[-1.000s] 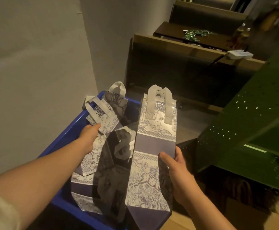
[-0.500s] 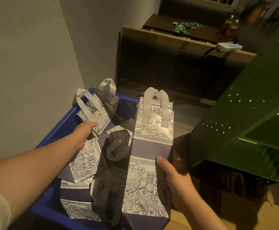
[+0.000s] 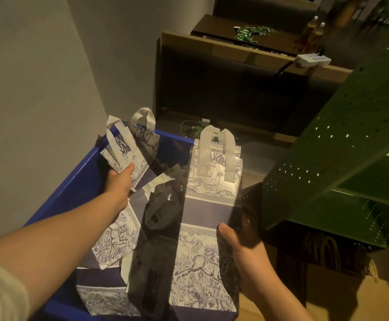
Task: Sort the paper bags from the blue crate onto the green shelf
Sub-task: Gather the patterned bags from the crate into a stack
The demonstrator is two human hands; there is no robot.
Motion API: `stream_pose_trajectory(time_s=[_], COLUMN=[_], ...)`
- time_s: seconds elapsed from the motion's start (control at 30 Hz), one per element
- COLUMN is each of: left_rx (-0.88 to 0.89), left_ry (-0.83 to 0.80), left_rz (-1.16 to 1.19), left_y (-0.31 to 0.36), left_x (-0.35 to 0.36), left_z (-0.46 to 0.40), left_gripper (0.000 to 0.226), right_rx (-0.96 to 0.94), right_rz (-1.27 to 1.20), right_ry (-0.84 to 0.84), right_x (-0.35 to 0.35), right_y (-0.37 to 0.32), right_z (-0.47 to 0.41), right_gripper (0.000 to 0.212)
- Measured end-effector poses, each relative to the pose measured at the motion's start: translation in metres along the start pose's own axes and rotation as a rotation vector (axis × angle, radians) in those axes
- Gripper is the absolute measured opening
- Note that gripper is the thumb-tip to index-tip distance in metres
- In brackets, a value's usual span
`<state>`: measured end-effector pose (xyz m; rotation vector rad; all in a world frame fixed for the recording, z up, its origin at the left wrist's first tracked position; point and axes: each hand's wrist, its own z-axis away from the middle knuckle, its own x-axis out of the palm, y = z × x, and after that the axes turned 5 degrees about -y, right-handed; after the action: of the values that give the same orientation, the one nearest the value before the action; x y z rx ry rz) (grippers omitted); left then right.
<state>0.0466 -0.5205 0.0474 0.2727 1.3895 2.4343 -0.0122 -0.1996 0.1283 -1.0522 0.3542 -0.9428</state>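
Since the earlier frames the left hand (image 3: 121,181) had slid further up the small printed bag (image 3: 128,156) toward its handles, while the view swung leftward. The right hand (image 3: 242,249) gripped the large printed paper bag (image 3: 209,216) by its right edge, thumb on the face, holding it over the blue crate (image 3: 80,179). The left hand pinched the small bag, inside the crate. More bags lay beneath. Judging by this, sorting was barely begun: none showed on the green shelf (image 3: 342,144).
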Motion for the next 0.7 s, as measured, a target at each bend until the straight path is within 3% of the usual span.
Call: stream_pose_trajectory(time_s=[0.17,0.33,0.63,0.7], left_rx=[0.054,0.247,0.616,0.689], left_ry=[0.016,0.055,0.04,0.042], left_rz=[-0.169,-0.312,-0.084,-0.027], left_y=[0.014,0.041,0.098,0.118], left_x=[-0.001,0.002,-0.024,-0.028], left_z=[0.011,0.06,0.099,0.108], left_gripper=[0.04,0.046,0.01,0.011], right_rx=[-0.002,-0.02,-0.078,-0.114], right_rz=[0.008,-0.027,-0.164,-0.179], right_ry=[0.011,-0.021,-0.189,-0.224], right_x=[0.0,0.004,0.019,0.023], right_y=[-0.003,-0.007,-0.036,-0.044], right_z=[0.0,0.004,0.001,0.002], right_gripper=[0.028,0.036,0.044,0.04])
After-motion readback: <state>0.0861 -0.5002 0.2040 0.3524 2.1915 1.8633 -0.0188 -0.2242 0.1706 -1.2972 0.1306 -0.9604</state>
